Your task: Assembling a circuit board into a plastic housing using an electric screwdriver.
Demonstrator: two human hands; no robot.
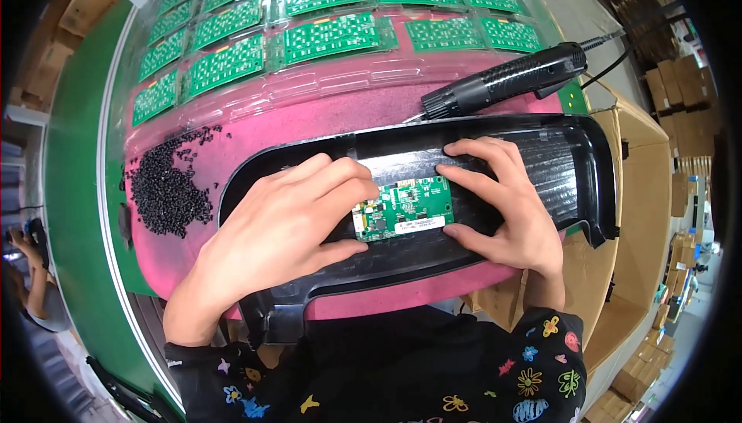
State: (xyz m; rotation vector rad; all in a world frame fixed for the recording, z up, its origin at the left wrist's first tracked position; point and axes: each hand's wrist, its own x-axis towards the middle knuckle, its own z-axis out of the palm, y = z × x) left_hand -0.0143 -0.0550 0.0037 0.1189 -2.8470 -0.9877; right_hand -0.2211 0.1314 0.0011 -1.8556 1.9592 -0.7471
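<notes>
A green circuit board (pixel 413 205) with a white label strip lies over the middle of a long black plastic housing (pixel 533 145). Its left edge is between the thumb and fingers of my left hand (pixel 290 214); some of those fingers are hidden behind the back of the hand. At the opposite edge, the thumb and spread fingertips of my right hand (pixel 506 207) grip the board's corners. The housing's hollow side faces up, on a pink mat (pixel 348 114). Just beyond its far rim lies a black electric screwdriver (pixel 506 83), bit pointing left.
A clear plastic tray (pixel 325 75) with several green boards fills the far side. Small black screws (pixel 166 187) are heaped on the mat at left. An open cardboard box (pixel 638 183) stands at right. Another person's arm (pixel 35 280) shows at far left.
</notes>
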